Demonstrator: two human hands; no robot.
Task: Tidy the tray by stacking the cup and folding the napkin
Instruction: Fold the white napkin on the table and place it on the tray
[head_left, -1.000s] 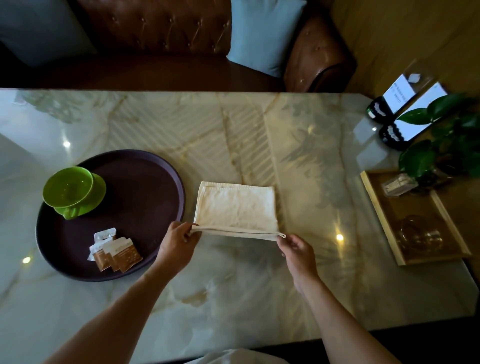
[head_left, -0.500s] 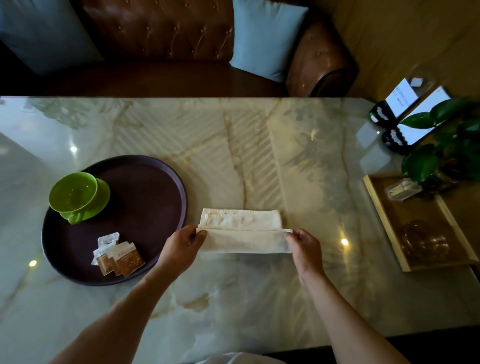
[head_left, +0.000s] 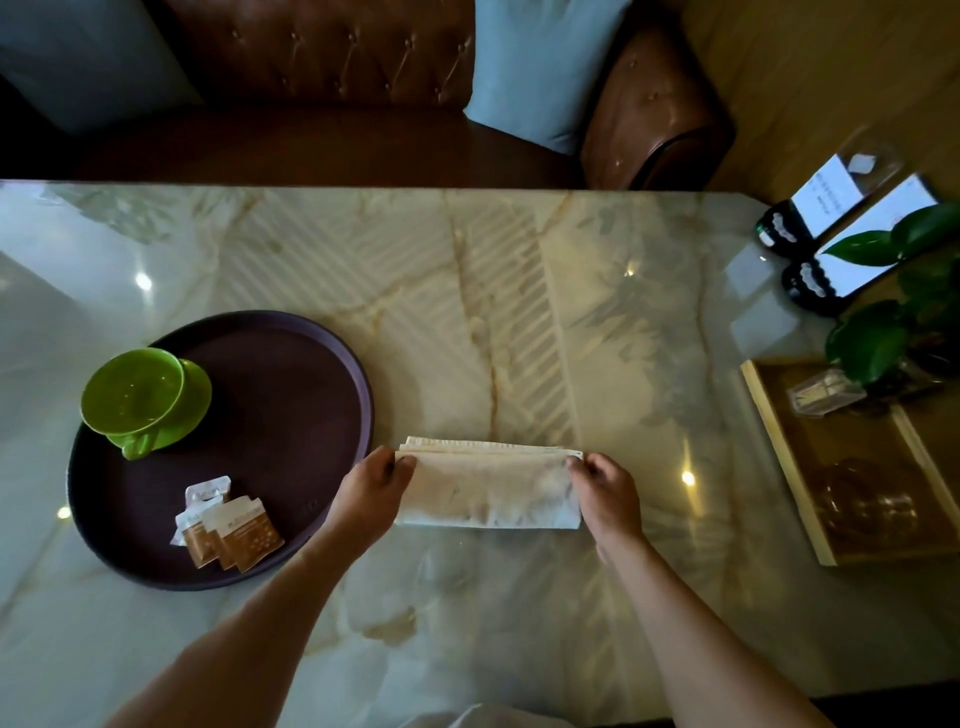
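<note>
The napkin (head_left: 488, 488) lies on the desk (head_left: 519, 322) just right of the tray (head_left: 291, 332). The left hand (head_left: 371, 493) and right hand (head_left: 605, 493) pinch its far corners; align the edges squarely, then press the crease flat.

Hidden, cropped and unreadable parts

The napkin's (head_left: 488, 488) two upper corners are covered by the left hand (head_left: 370, 493) and the right hand (head_left: 605, 496), so how each corner is held cannot be made out. The print on the sachets (head_left: 234, 532) on the tray (head_left: 291, 374) and on the two white cards (head_left: 831, 200) is too small to be read. The plant (head_left: 893, 312) is cut off by the right edge, and the glass object (head_left: 867, 506) on the wooden tray (head_left: 779, 441) is too dim to be identified.
</note>
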